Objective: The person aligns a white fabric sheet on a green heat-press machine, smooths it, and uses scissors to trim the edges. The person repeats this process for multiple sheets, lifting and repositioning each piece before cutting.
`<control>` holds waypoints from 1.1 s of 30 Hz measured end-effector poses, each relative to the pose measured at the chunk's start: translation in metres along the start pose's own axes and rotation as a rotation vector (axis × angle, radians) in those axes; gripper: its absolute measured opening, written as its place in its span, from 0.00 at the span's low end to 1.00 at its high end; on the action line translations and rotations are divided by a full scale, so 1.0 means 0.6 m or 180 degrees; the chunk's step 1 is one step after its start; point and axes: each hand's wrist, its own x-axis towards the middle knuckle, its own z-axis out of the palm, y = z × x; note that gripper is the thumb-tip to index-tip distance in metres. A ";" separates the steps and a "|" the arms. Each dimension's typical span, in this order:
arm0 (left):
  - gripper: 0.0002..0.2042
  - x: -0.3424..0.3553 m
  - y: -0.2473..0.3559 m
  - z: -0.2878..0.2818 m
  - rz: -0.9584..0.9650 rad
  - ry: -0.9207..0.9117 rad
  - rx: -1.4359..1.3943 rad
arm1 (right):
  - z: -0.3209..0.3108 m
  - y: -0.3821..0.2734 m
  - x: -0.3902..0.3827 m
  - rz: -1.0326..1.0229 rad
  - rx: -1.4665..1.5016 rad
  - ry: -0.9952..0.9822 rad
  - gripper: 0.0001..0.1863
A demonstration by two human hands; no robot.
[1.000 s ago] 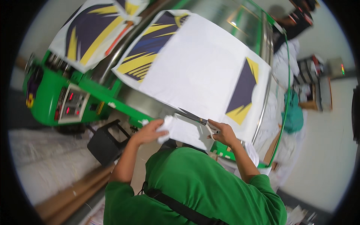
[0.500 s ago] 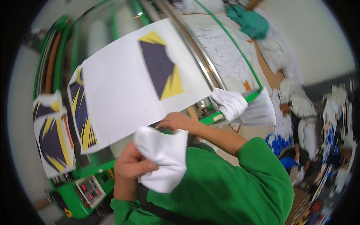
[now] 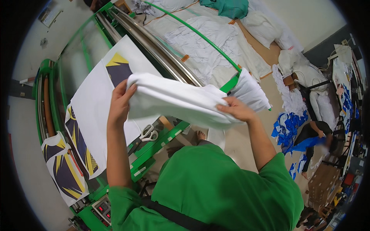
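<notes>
Our left hand (image 3: 121,101) and right hand (image 3: 238,110) clamp opposite ends of the white cloth (image 3: 173,96) in midair, lower edge free, long axis running left to right, dipping rightward. Scissors (image 3: 149,133) lie by the near edge of the machine (image 3: 163,143); floor (image 3: 235,140) stretches rightward.

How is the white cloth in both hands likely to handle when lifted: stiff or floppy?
Likely floppy: the white cloth hangs in soft folds between the left hand and right hand. Probably light for its size, as each hand seems to grip only an end.
</notes>
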 end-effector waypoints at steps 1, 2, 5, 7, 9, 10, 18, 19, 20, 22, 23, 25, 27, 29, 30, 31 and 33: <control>0.15 0.032 -0.025 0.008 -0.0044 -0.0231 0.0116 | -0.025 -0.023 -0.022 -0.0046 0.0033 0.0101 0.25; 0.15 0.067 -0.043 0.032 -0.0055 -0.0260 0.0278 | -0.048 -0.018 -0.034 -0.0163 0.0029 0.0304 0.24; 0.14 0.164 -0.029 0.155 -0.0120 -0.0279 0.0524 | -0.110 0.004 -0.060 -0.0371 -0.0154 0.1010 0.21; 0.14 0.234 -0.058 0.202 0.0106 -0.0378 0.0736 | -0.144 0.019 -0.046 -0.0398 -0.0531 0.1460 0.19; 0.13 0.282 -0.089 0.248 0.0162 -0.0389 0.0847 | -0.171 0.040 -0.033 -0.0565 -0.0583 0.1906 0.18; 0.13 0.293 -0.092 0.273 -0.0076 -0.0420 0.0752 | -0.183 0.054 -0.032 -0.0593 -0.0566 0.2076 0.17; 0.17 0.347 -0.116 0.350 -0.0203 -0.0457 0.0193 | -0.211 0.084 -0.049 -0.0858 -0.0527 0.2764 0.15; 0.19 0.362 -0.140 0.334 -0.0214 -0.0492 0.0305 | -0.203 0.076 -0.046 -0.0827 -0.0622 0.2780 0.15; 0.21 0.369 -0.165 0.318 -0.0226 -0.0524 0.0416 | -0.191 0.067 -0.046 -0.0800 -0.0719 0.2795 0.15; 0.26 0.344 -0.202 0.327 -0.0069 -0.0260 0.0962 | -0.176 0.074 -0.046 -0.0632 -0.1116 0.2850 0.17; 0.29 0.324 -0.219 0.330 0.0018 -0.0127 0.1237 | -0.167 0.092 -0.038 -0.0523 -0.1417 0.2821 0.17; 0.37 0.294 -0.290 0.278 -0.0555 -0.0358 0.2000 | -0.137 0.109 -0.014 -0.0319 -0.2090 0.2692 0.18; 0.32 0.243 -0.406 0.204 -0.0620 -0.0532 0.2529 | -0.092 0.111 0.015 -0.0131 -0.2829 0.2508 0.19; 0.32 0.202 -0.414 0.235 -0.1448 -0.1196 0.2762 | -0.064 0.150 0.032 0.0066 -0.2365 0.2363 0.18; 0.36 0.177 -0.411 0.243 -0.1554 -0.1260 0.2731 | -0.046 0.162 0.042 0.0070 -0.2038 0.2267 0.17; 0.38 0.149 -0.416 0.260 -0.1490 -0.0943 0.2776 | -0.033 0.178 0.053 0.0085 -0.1723 0.2177 0.17; 0.38 0.125 -0.431 0.275 -0.1760 -0.0749 0.2757 | -0.010 0.215 0.084 -0.0075 -0.1299 0.2045 0.30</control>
